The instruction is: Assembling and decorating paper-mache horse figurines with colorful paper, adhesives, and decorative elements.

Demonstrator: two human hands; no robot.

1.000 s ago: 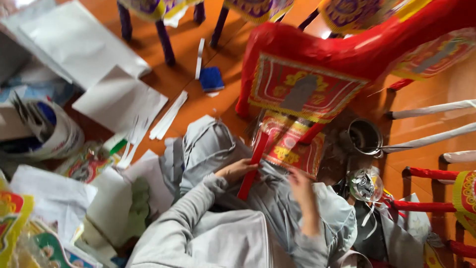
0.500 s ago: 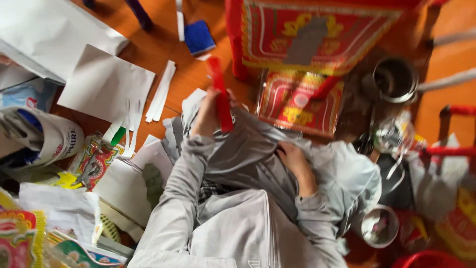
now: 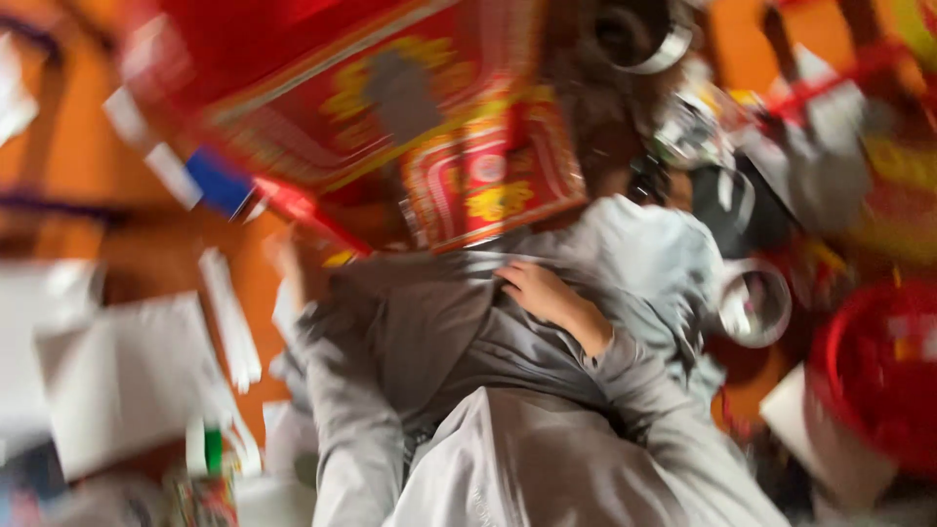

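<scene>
The view is heavily blurred. My left hand (image 3: 293, 265) reaches out from its grey sleeve toward the orange floor and seems closed on a red strip (image 3: 317, 222) that slants up to the left. My right hand (image 3: 543, 293) lies flat on the grey cloth (image 3: 439, 332) over my lap, with nothing in it. Just beyond both hands are a small red and gold printed panel (image 3: 488, 176) and a large red and gold paper structure (image 3: 371, 88).
White paper sheets (image 3: 127, 381) and narrow white strips (image 3: 229, 317) lie on the floor at the left, with a blue object (image 3: 220, 182) further off. On the right are a metal bowl (image 3: 753, 304), a red basket (image 3: 878, 376) and a metal tin (image 3: 639, 39).
My left hand has carried the red strip from my lap out to the left, toward the floor. My right hand has let go of it and settled on the grey cloth. The camera swung.
</scene>
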